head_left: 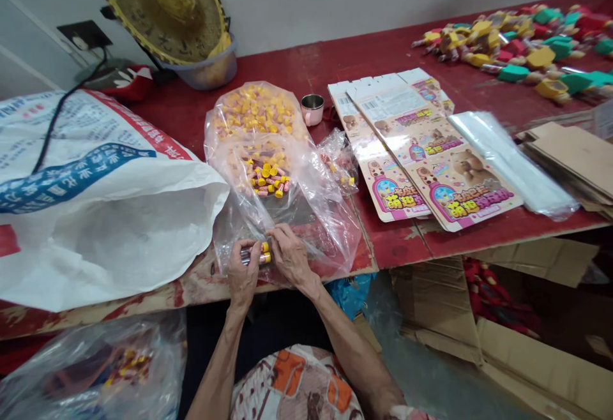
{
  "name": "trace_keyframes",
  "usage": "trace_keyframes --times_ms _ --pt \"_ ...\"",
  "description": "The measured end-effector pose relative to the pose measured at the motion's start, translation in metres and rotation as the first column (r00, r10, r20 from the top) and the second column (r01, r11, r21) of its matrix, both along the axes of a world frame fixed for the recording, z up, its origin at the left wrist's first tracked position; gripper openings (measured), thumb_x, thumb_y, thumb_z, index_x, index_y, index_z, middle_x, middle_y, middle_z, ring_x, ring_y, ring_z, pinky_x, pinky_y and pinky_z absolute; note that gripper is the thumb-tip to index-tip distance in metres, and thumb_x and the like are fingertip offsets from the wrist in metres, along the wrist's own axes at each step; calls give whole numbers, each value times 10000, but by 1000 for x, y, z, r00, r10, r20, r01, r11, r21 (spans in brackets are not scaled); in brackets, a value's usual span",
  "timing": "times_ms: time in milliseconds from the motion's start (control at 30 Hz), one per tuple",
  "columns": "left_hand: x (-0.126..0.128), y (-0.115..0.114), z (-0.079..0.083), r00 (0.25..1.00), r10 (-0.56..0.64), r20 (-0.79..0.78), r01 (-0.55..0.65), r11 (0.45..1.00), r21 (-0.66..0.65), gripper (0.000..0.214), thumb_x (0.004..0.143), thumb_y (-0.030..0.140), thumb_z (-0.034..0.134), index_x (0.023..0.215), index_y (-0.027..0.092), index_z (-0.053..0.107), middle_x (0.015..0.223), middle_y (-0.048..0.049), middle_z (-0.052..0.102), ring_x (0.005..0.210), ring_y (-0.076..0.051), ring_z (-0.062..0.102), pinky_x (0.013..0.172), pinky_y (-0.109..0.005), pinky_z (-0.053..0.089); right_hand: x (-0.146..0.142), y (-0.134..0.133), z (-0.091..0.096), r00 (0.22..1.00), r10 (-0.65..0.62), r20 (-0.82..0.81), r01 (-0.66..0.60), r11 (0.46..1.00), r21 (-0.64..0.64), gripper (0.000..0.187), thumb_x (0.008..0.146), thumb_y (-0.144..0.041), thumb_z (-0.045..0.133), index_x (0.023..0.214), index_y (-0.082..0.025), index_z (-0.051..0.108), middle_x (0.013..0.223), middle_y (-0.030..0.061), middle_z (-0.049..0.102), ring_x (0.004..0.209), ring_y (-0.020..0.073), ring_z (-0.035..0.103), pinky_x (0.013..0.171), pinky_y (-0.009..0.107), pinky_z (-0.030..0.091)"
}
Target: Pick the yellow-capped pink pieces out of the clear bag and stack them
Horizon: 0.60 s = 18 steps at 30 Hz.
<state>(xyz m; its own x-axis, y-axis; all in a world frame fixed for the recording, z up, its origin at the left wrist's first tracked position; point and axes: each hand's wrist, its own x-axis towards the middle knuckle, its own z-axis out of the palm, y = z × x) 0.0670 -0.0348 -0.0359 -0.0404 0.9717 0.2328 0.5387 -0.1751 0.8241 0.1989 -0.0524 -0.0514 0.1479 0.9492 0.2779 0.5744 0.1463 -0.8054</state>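
My left hand (243, 273) is closed around a few small tubes with yellow caps (265, 258), their capped ends pointing right. Close beside it, my right hand (290, 258) has its fingers bent together over the plastic; what lies under the fingertips is hidden. Both hands are at the front of a clear plastic bag (330, 241) lying on the red table. Inside that bag, beyond my hands, is a loose heap of pink tubes with yellow caps (268, 180). A larger mass of yellow-capped tubes (258, 110) fills its far end.
Left stands a white woven sack (129, 228), its mouth facing me. A pink cup (312, 110), printed cards (445, 165), clear plastic sleeves (512, 161) and cardboard pieces (575, 152) lie rightward. Colourful toys (527, 46) are piled behind. A straw hat (167, 8) leans over a basin (205, 72).
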Motion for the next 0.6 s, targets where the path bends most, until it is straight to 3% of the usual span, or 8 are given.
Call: trace_keyframes --times_ms 600 --pt "-2 -1 -2 1000 -6 10 7 1000 -25 374 919 589 611 879 219 644 833 -24 698 742 -177 682 671 -283 585 1 -2 2 999 0 -40 0 1000 -5 298 1022 -121 410 1127 -218 671 1129 72 649 965 181 662 848 278 549"
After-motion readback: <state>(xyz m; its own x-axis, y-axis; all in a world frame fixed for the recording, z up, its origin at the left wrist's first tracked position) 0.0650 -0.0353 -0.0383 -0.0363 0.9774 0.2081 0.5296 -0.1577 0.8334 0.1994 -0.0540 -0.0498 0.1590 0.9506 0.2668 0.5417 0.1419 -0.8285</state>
